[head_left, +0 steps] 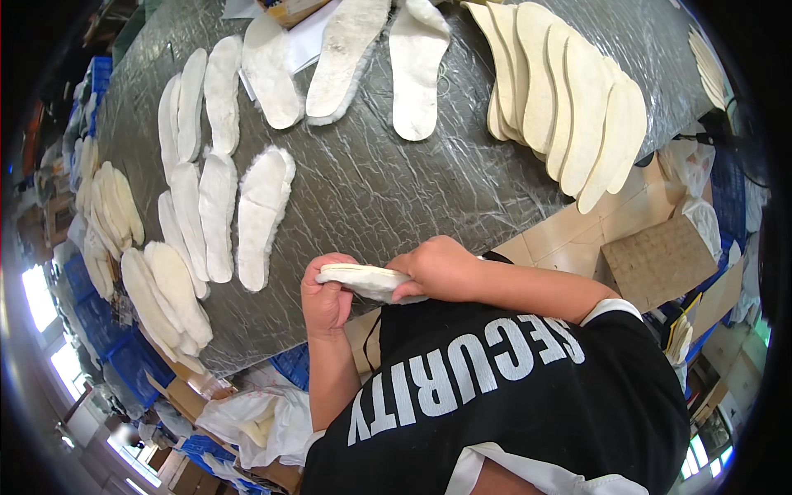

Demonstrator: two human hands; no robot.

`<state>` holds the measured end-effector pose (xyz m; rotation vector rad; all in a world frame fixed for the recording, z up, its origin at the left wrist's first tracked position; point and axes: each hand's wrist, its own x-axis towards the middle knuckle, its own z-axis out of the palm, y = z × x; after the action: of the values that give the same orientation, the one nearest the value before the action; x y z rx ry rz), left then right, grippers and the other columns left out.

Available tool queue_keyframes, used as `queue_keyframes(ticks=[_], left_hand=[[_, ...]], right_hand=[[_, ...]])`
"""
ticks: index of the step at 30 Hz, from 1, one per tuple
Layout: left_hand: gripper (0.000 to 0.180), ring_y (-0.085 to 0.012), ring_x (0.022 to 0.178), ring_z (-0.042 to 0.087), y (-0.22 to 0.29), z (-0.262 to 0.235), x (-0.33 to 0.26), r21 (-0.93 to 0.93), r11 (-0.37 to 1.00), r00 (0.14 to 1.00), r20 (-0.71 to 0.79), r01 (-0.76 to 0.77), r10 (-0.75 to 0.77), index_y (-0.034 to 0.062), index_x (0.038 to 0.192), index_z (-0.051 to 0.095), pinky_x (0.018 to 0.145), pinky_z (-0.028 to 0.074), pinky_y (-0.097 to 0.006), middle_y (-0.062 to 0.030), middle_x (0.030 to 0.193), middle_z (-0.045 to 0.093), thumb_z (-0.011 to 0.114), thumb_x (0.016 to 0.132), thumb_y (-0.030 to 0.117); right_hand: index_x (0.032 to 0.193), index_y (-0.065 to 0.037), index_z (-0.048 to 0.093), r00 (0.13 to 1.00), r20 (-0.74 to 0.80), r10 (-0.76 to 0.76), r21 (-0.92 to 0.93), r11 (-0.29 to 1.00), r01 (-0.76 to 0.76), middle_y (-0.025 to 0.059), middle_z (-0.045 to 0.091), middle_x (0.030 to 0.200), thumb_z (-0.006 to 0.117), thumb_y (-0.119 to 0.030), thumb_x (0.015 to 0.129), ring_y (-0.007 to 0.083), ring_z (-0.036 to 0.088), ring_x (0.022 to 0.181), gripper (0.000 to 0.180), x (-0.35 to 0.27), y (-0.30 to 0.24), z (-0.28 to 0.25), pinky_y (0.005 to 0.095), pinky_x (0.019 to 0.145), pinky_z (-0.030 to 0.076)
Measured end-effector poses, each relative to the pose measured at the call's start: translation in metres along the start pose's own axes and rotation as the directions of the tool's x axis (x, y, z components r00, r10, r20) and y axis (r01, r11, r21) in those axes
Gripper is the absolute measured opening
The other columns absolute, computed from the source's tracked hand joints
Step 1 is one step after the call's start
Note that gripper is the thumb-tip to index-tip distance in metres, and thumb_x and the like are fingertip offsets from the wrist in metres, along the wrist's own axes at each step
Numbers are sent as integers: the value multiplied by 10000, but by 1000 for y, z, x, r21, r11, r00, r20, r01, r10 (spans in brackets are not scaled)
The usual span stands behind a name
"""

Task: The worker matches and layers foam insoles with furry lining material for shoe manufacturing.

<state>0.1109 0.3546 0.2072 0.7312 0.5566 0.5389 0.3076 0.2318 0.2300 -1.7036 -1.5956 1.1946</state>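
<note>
The left hand and the right hand hold one white fuzzy insole between them. It sits just past the near edge of the table, close to the person's chest. The left fingers are curled shut around one end of the insole. The right fingers are bent over the other end and press down on it. The insole lies flat, with its thin edge toward us.

The table has a grey crinkly plastic cover. On it lie many more insoles. A fluffy insole lies near the hands, toward the left edge, next to a row of other fluffy ones. A fan of smooth cream insoles rests by the right edge, each one partly on top of the next. Two big fuzzy insoles lie side by side at the far edge. A pile of cream insoles sits at the near left corner. A brown cardboard piece lies off the table, to the right
</note>
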Motion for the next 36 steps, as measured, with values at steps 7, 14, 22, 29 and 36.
queue_keyframes(ticks=[7,14,22,29,36], left_hand=[[225,-241,941,603,-5,-14,0,-56,998,999,-29,20,-21,16,1076,568,930,492,-400,-150,1078,608,650,882,97],[673,-260,1220,501,13,28,9,-147,989,999,-32,-7,2,-42,1376,350,1019,436,-410,-153,1367,462,662,887,299],[573,-332,1249,438,30,77,10,904,-32,800,394,-427,453,56,1114,533,1028,358,-438,-192,1380,434,851,650,166],[293,-292,1061,569,33,92,20,844,-75,778,520,-531,352,100,896,630,966,381,-421,-54,986,672,803,669,163],[251,-233,766,612,25,68,16,887,227,914,380,-403,140,70,862,661,905,414,-377,-52,832,654,798,669,153]], right_hand=[[911,-100,652,992,-125,12,-124,992,-27,135,650,708,637,-360,851,354,632,651,268,4,-10,10,441,617,489],[1030,-60,654,972,-18,233,538,822,-187,113,664,795,524,-252,957,223,647,719,243,24,21,-44,388,682,502],[855,-62,532,789,614,-27,783,-103,-613,-21,444,589,499,-221,933,85,396,499,181,13,46,-43,242,475,307],[917,-37,538,743,642,-190,713,-208,-669,10,459,581,480,-243,951,90,393,478,217,0,37,-17,247,474,293],[1144,-11,554,852,515,95,848,89,-523,104,652,863,411,-541,972,165,645,726,576,-5,33,-31,331,613,541]])
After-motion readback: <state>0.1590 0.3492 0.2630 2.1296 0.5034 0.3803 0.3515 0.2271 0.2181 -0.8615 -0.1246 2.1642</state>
